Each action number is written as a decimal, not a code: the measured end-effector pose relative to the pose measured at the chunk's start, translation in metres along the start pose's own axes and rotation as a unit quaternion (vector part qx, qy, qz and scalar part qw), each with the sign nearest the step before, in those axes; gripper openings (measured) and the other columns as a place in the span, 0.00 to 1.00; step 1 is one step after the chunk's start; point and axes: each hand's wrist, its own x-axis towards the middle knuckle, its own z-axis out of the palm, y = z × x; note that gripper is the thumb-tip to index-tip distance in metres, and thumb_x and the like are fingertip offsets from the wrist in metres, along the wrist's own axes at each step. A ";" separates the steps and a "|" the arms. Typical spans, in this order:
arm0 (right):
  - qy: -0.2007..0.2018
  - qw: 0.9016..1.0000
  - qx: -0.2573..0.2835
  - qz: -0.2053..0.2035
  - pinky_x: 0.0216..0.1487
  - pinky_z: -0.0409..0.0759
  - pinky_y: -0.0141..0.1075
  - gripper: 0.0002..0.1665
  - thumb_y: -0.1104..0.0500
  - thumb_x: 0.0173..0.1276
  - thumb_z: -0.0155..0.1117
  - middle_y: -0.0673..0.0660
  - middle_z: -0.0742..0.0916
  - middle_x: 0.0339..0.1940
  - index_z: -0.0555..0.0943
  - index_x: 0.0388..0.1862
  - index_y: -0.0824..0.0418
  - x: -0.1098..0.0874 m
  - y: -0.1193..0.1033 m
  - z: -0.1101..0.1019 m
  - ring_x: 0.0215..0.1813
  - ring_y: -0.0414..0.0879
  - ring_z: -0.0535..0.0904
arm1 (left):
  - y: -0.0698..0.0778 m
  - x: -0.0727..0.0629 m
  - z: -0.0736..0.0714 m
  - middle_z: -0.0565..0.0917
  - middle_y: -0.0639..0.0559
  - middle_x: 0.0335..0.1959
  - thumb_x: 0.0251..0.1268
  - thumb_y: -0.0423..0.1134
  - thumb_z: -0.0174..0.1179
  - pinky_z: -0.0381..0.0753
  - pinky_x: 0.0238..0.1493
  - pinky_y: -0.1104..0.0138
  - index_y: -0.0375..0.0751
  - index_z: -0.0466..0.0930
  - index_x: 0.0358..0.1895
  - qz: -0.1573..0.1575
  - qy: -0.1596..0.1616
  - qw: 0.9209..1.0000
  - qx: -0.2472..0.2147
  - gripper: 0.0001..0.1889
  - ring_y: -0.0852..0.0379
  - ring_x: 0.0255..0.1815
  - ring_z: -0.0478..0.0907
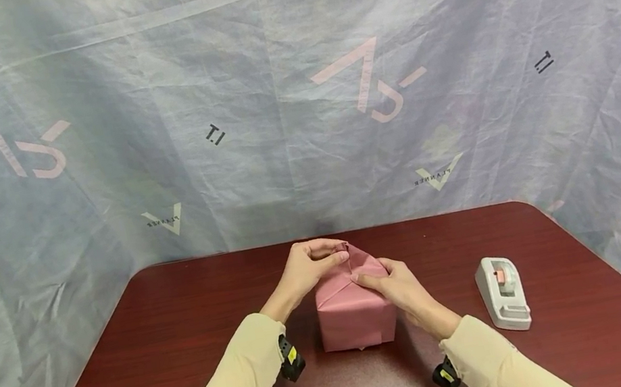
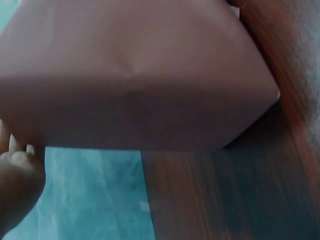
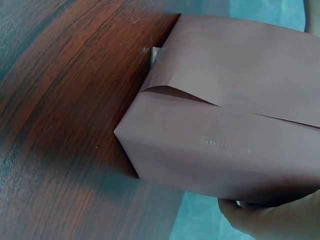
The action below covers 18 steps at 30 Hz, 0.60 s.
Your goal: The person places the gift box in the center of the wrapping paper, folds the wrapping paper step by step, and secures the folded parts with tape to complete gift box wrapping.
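Observation:
A box wrapped in pink paper (image 1: 359,323) stands on the table, its wrapping folded to a peak at the top. My left hand (image 1: 307,273) pinches the tip of that paper between thumb and fingers. On the other side, my right hand (image 1: 401,286) grips the folded paper at the top right, thumb on the near face and fingers behind. In the right wrist view a paper seam (image 3: 185,95) gapes along one face, and a bit of clear tape (image 3: 157,56) sticks out at the bottom edge. The left wrist view shows a smooth side (image 2: 140,110) of the wrapped box.
A white tape dispenser (image 1: 503,293) with a roll in it sits at the right on the dark red wooden table (image 1: 201,349). A grey printed cloth (image 1: 280,157) hangs behind the table and along both sides.

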 end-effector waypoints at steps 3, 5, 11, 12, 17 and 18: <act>-0.001 1.000 -0.007 0.000 0.32 0.75 0.32 0.21 0.53 0.53 0.69 0.54 0.84 0.33 0.79 0.43 0.62 0.000 0.000 0.000 0.28 0.41 0.77 | 0.014 -0.003 -0.001 0.86 0.45 0.39 0.51 0.36 0.66 0.79 0.41 0.70 0.37 0.83 0.44 0.021 -0.019 1.000 0.004 0.14 0.61 0.40 0.82; -0.001 1.000 -0.007 0.001 0.32 0.75 0.33 0.21 0.53 0.53 0.69 0.54 0.84 0.33 0.79 0.44 0.63 0.000 0.000 0.000 0.28 0.41 0.77 | 0.021 -0.004 0.001 0.86 0.44 0.38 0.51 0.35 0.66 0.79 0.43 0.70 0.36 0.83 0.43 0.036 -0.020 0.999 0.015 0.14 0.60 0.40 0.82; -0.002 1.000 -0.001 -0.002 0.33 0.76 0.33 0.22 0.53 0.53 0.69 0.54 0.84 0.33 0.79 0.44 0.63 0.001 0.001 0.001 0.29 0.41 0.77 | 0.018 0.000 0.010 0.87 0.48 0.34 0.51 0.38 0.67 0.79 0.35 0.72 0.39 0.86 0.37 0.033 0.050 0.997 0.047 0.10 0.63 0.36 0.83; -0.003 1.000 -0.001 -0.003 0.33 0.76 0.33 0.22 0.53 0.53 0.69 0.54 0.84 0.33 0.79 0.44 0.63 0.001 0.001 0.001 0.29 0.41 0.77 | 0.016 0.002 0.011 0.87 0.49 0.33 0.50 0.39 0.68 0.79 0.34 0.72 0.40 0.86 0.36 0.024 0.062 0.997 0.045 0.10 0.63 0.35 0.83; -0.007 1.000 0.009 -0.005 0.32 0.76 0.33 0.22 0.53 0.53 0.70 0.54 0.84 0.33 0.79 0.44 0.63 0.001 0.001 0.001 0.29 0.41 0.77 | 0.009 0.006 0.018 0.87 0.51 0.30 0.47 0.41 0.69 0.78 0.31 0.73 0.42 0.87 0.34 -0.013 0.106 0.994 0.026 0.10 0.64 0.33 0.82; -0.007 1.000 0.011 -0.006 0.32 0.77 0.33 0.22 0.54 0.53 0.70 0.54 0.84 0.33 0.79 0.44 0.63 0.001 0.001 0.001 0.28 0.41 0.77 | 0.009 0.007 0.018 0.87 0.50 0.30 0.47 0.41 0.70 0.78 0.31 0.73 0.42 0.87 0.33 -0.014 0.110 0.994 0.023 0.10 0.64 0.33 0.82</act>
